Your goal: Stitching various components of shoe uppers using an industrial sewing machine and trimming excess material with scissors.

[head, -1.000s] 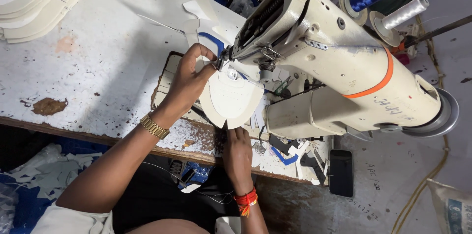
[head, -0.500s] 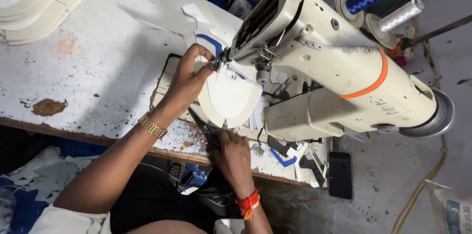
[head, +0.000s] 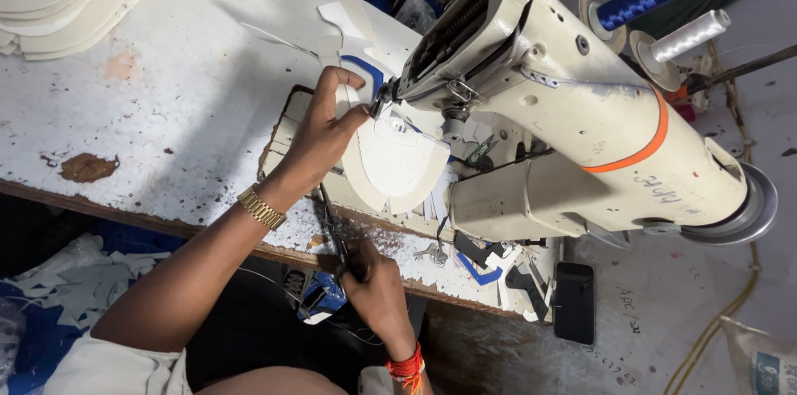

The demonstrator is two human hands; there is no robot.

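The left hand [head: 320,142] presses curled fingers on the white shoe piece [head: 390,164] at the centre of the frame, pinching its upper edge just beside the needle of the cream sewing machine [head: 581,121]. The piece lies flat on the machine bed, to the right of that hand. Lower centre, the right hand [head: 374,283] is clenched around a dark, thin tool [head: 334,225]. Compared with half a second ago, the right hand has dropped lower, off the piece.
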